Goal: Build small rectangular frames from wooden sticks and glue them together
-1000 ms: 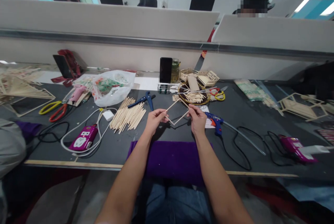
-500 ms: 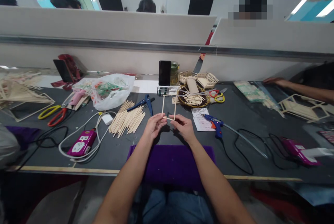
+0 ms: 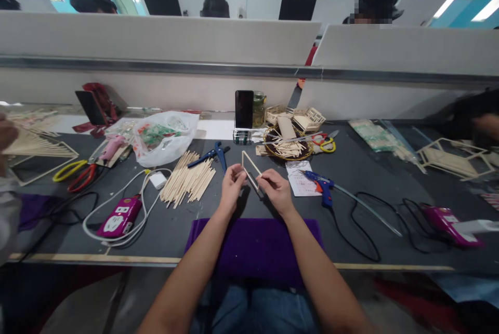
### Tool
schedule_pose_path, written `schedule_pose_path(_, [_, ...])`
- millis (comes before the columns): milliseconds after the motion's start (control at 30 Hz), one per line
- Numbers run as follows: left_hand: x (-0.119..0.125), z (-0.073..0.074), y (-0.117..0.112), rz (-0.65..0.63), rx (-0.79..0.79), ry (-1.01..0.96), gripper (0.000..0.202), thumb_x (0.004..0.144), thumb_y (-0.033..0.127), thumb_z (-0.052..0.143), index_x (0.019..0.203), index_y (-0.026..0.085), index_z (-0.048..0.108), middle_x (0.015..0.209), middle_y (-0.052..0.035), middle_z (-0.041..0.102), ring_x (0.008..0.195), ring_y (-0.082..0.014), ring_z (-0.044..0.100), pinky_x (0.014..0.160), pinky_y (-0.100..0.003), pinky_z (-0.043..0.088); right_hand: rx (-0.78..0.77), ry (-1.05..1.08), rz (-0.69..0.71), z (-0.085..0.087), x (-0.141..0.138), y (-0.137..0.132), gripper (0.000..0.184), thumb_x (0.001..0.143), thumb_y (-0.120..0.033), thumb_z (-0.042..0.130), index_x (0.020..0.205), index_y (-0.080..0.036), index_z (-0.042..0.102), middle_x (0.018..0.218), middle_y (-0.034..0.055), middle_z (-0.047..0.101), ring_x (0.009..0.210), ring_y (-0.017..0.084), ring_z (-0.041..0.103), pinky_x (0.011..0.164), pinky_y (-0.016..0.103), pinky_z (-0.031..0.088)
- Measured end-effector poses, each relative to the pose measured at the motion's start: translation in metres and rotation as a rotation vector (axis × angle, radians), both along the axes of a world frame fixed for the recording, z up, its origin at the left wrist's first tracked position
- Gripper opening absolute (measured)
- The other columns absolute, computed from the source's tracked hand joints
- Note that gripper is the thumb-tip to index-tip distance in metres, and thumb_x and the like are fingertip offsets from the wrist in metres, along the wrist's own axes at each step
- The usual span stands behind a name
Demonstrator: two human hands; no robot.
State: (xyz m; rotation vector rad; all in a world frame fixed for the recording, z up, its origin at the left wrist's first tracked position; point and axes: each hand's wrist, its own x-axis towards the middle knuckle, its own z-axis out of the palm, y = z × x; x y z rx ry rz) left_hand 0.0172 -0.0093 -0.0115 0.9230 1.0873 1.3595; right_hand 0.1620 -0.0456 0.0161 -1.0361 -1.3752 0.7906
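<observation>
- Left hand (image 3: 233,184) and right hand (image 3: 277,188) meet at centre frame, just above the dark worktop (image 3: 370,178).
- Both hold one small stick frame (image 3: 250,164), made of thin pale sticks joined at the corners. It is lifted off the worktop and tilted, with its top corner pointing toward the upper left.
- Left fingers (image 3: 238,173) are pinched together on the frame's left side. Right fingers (image 3: 265,178) are pinched on its lower right end. Both grips are closed on the wood.
- The frame sits between the two hands, above the near edge of the purple cloth (image 3: 253,243), which hangs over the front of the worktop.
- Just left of the left hand: a loose pile of sticks (image 3: 189,177). Blue cutters (image 3: 212,153) lie beside the pile, toward the top.
- Right of the right hand: a paper slip (image 3: 299,182), then a blue glue gun (image 3: 320,184) with its black cable trailing to the right.
- Behind the hands: a phone (image 3: 244,109) standing upright and a round tray (image 3: 307,153) heaped with stick offcuts.
- Left side of frame: a plastic bag (image 3: 163,134), a pink power strip (image 3: 119,216) and yellow-red scissors (image 3: 74,174).
</observation>
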Motion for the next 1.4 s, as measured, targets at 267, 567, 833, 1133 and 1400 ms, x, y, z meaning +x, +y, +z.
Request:
schedule_pose_path(267, [-0.008,0.012,-0.001,-0.055,0.108,0.032,0.043,0.078,0.051,0.064,0.104,0.016,0.064,0.09,-0.0064,0.067,0.07,-0.0124,0.063,0.063,-0.023,0.05,-0.29,0.36,0.088,-0.012,0.014,0.01,0.027,0.075,-0.045,0.069,0.077,-0.019,0.065,0.064,-0.0024,0.055,0.046,0.006,0.04,0.037,0.017,0.027])
schedule_pose_path(567, [-0.011,0.026,-0.005,-0.195,0.055,-0.168,0.051,0.077,0.048,0.066,0.117,0.017,0.058,0.08,-0.0013,0.067,0.051,-0.0089,0.06,0.053,-0.021,0.048,-0.304,0.43,0.006,-0.014,0.017,0.014,0.029,0.071,-0.045,0.072,0.079,-0.018,0.066,0.065,-0.0023,0.055,0.047,0.005,0.042,0.036,0.015,0.032])
schedule_pose_path(833, [-0.012,0.033,-0.008,-0.205,0.085,-0.169,0.041,0.074,0.039,0.07,0.106,0.014,0.066,0.069,-0.001,0.067,0.049,-0.0096,0.059,0.052,-0.022,0.045,-0.271,0.409,-0.07,-0.019,0.019,0.018,0.03,0.071,-0.046,0.072,0.082,-0.018,0.066,0.069,-0.0011,0.057,0.048,0.005,0.042,0.037,0.016,0.031])
schedule_pose_path(1133, [-0.014,0.033,-0.007,-0.232,0.048,-0.234,0.035,0.072,0.04,0.068,0.096,0.014,0.066,0.068,-0.0014,0.066,0.046,-0.009,0.055,0.049,-0.023,0.047,-0.257,0.426,-0.08,-0.017,0.018,0.016,0.03,0.069,-0.046,0.073,0.08,-0.019,0.068,0.067,-0.0016,0.057,0.049,0.006,0.041,0.038,0.017,0.032])
schedule_pose_path(1400, [-0.011,0.026,-0.004,-0.29,-0.005,-0.289,0.037,0.074,0.046,0.07,0.091,0.013,0.068,0.052,0.0043,0.055,0.032,0.0004,0.025,0.034,-0.015,0.015,-0.335,0.442,0.02,-0.013,0.017,0.013,0.028,0.068,-0.043,0.074,0.08,-0.019,0.071,0.066,-0.0021,0.056,0.048,0.005,0.04,0.037,0.017,0.03])
